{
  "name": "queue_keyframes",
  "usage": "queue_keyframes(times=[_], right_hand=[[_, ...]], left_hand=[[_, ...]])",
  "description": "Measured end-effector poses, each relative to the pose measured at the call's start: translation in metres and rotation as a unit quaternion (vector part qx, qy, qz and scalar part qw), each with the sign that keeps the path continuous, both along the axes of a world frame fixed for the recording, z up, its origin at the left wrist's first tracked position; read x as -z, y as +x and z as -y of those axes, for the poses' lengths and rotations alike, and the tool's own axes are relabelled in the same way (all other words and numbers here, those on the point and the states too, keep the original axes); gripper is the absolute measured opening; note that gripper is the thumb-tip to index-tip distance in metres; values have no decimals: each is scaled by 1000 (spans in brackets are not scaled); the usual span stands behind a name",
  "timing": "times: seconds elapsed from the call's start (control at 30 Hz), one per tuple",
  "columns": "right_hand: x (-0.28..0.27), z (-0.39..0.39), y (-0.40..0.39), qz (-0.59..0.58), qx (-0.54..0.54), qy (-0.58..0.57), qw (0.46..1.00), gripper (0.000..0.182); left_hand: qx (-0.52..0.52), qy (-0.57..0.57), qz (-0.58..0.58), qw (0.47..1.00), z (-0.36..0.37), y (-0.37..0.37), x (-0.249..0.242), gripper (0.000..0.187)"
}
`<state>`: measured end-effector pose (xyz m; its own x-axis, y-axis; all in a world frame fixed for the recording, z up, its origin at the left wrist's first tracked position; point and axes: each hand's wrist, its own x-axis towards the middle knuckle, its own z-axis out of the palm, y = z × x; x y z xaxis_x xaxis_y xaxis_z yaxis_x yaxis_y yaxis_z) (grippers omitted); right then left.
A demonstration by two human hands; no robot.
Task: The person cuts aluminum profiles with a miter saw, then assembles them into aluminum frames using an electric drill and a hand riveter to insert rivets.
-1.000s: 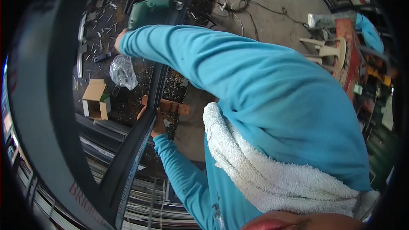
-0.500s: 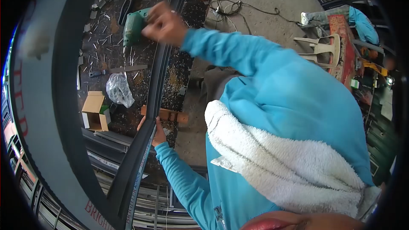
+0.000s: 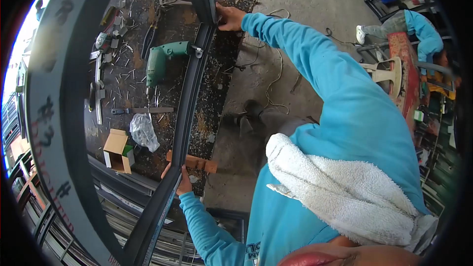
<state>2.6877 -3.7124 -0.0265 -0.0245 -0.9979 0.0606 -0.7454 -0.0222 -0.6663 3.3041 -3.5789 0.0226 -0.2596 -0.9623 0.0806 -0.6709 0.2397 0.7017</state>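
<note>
Across the worktable (image 3: 197, 123) lies a dark metal frame (image 3: 189, 93), its large outer bar rising close to the camera at the left. My left hand (image 3: 181, 180) grips the frame's lower part, with the thumb and fingers on opposite sides. Near the upper corner, my right hand (image 3: 229, 18) has its fingers bent around the bar's edge, partly hidden by it. A green drill (image 3: 157, 64) rests on the table beside the frame, in neither hand. Under the frame, near my left hand, sits a notched wooden block (image 3: 199, 163).
Pliers (image 3: 149, 37), a file (image 3: 143, 110), a plastic bag (image 3: 144, 132), an open carton (image 3: 118, 150) and metal scraps lie on the table. Cables (image 3: 280, 79) run over the floor. A person (image 3: 423, 32) bends near a plastic chair (image 3: 387, 74) at the right.
My right hand has moved from beside the drill to the frame's upper corner. The view has shifted, and the frame and table appear lower. My left hand still grips the frame.
</note>
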Motion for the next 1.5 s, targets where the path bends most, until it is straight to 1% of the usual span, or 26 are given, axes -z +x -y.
queue_keyframes(times=[0.07,0.1,0.2,0.3,0.4,0.53,0.6,0.63,0.7,0.8,0.9,1.0,1.03,1.13,1.17,1.2,1.23,1.27,1.3,1.33,1.37,1.4,1.47,1.5], right_hand=[[-3,4,-8,14,-33,0,999,90],[-4,6,-11,29,-60,-29,997,82],[-10,10,-16,-20,-93,-45,994,76],[-12,12,-16,44,-117,-44,991,69],[-8,13,-17,36,-133,-90,986,64],[-2,13,-18,19,-122,-117,985,60],[-2,15,-18,8,-118,-127,985,58],[-2,13,-19,19,-116,-116,986,58],[-6,11,-19,40,-112,-95,988,58],[-1,12,-17,30,-109,-115,987,58],[-1,11,-16,35,-103,-102,989,59],[-5,9,-16,-17,-100,-120,988,63],[-5,8,-14,22,-95,-112,989,66],[3,10,-15,52,-95,-79,991,67],[9,13,-19,39,-105,-87,990,68],[8,10,-19,12,-70,-16,997,69],[10,5,-14,70,-72,-135,986,65],[16,0,-11,112,-80,-252,958,60],[-3,-14,7,39,66,-280,957,51],[-23,-34,24,28,122,-281,952,44],[-47,-60,45,-11,118,-250,961,40],[-69,-74,78,137,56,-210,966,31],[-107,-76,147,229,-111,-138,957,17],[-111,-65,177,230,-171,-113,951,12]], left_hand=[[-8,8,-15,1000,0,-8,-5,45],[-14,12,-17,1000,-1,-9,-8,45],[-30,23,-27,999,-3,-11,-8,45],[-25,11,-16,999,-3,-12,-11,46],[-36,17,-15,999,-3,-18,-15,45],[-37,26,14,999,-3,-14,-14,46],[-41,29,-9,999,-1,-14,-12,46],[-42,34,-19,998,-3,-14,-12,46],[-36,26,2,999,-3,-16,-14,46],[-36,19,14,999,-3,-13,-12,45],[-29,13,16,999,-3,-10,-10,45],[-17,9,16,1000,-2,-9,-9,43],[-12,9,15,1000,-2,-9,-10,42],[-19,32,-33,999,-4,-12,-12,41],[-26,52,-33,998,-4,-9,-10,42],[-20,45,-46,998,-3,-8,-5,42],[-16,39,-57,997,-2,-6,3,43],[-15,33,-65,997,-1,-1,6,43],[-6,12,-38,999,-2,1,5,44],[3,-9,-9,1000,0,1,3,44],[-8,-15,-37,999,1,0,4,47],[-18,-19,-66,997,2,-2,6,51],[-5,-42,-39,998,3,-4,3,53],[-2,-41,-26,999,2,-3,2,53]])
